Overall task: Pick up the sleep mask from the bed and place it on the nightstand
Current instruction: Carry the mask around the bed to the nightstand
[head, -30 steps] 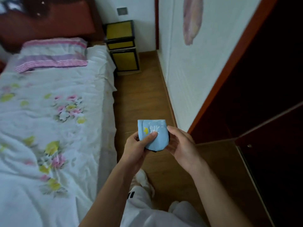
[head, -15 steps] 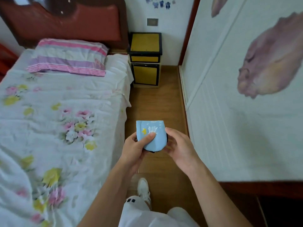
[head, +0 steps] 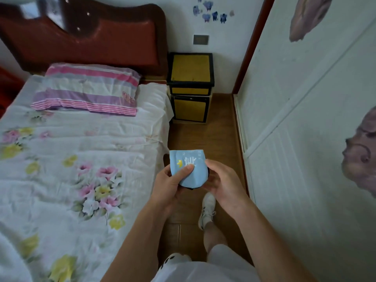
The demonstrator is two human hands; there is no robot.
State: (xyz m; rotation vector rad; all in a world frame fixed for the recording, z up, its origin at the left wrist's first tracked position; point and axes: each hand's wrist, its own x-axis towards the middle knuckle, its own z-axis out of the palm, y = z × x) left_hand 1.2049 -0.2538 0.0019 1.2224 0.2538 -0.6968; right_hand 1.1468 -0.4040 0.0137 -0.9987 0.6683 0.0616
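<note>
Centre frame: our left hand (head: pixel 168 186) and right hand (head: pixel 221 183) both clasp the folded blue sleep mask (head: pixel 188 168) above bare floor (head: pixel 203 137). Bed (head: pixel 71 159) at left; nothing obstructs the yellow nightstand (head: pixel 190 68) at upper centre, nearer than before.

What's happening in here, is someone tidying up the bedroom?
A person is standing in the aisle beside the bed, holding a folded light-blue sleep mask in both hands: the left hand with its thumb pressed on the front, the right hand cupping it from the other side. The mask is off the bed already. The yellow nightstand stands ahead by the headboard, its top bare, so the mask has not been set down there yet.
</note>
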